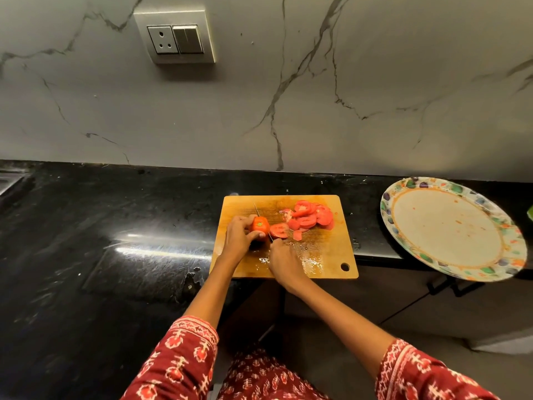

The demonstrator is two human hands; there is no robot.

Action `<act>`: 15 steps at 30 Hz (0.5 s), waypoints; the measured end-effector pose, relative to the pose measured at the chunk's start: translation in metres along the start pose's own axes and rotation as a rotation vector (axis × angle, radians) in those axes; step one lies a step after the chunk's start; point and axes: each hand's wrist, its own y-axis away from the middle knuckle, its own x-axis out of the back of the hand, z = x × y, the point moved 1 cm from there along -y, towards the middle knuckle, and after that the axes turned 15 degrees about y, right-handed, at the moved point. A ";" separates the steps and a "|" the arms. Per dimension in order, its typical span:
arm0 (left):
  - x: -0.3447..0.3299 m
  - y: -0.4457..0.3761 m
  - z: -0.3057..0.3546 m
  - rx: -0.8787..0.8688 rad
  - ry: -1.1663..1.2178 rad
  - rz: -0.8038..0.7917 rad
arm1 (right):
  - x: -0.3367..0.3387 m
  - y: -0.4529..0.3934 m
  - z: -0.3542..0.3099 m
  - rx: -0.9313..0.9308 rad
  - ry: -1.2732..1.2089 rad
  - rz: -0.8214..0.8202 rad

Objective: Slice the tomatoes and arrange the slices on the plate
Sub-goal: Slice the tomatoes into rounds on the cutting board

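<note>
A wooden cutting board (326, 255) lies on the black counter. My left hand (240, 233) holds a partly cut tomato (260, 225) on the board's left side, stem end up. My right hand (284, 259) grips a knife (256, 209); its thin blade runs along the tomato's cut side, tip pointing away from me. A fresh slice (279, 230) lies just right of the blade. A pile of tomato slices (311, 216) sits at the board's far right part. The round plate (403, 255) with a coloured rim stands to the right, bare but for a few red smears.
The black stone counter (115, 232) stretches left, with a sink edge (8, 180) at the far left. A marble wall with a socket and switch (176, 39) rises behind. The plate overhangs the counter's front edge. Juice wets the board's near side.
</note>
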 end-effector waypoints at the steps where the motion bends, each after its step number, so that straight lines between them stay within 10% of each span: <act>1: 0.000 0.000 -0.001 0.001 -0.009 0.002 | -0.001 -0.001 0.001 -0.009 -0.018 -0.006; 15: 0.002 -0.003 -0.001 0.024 0.003 0.016 | -0.005 0.010 0.005 0.009 0.130 -0.016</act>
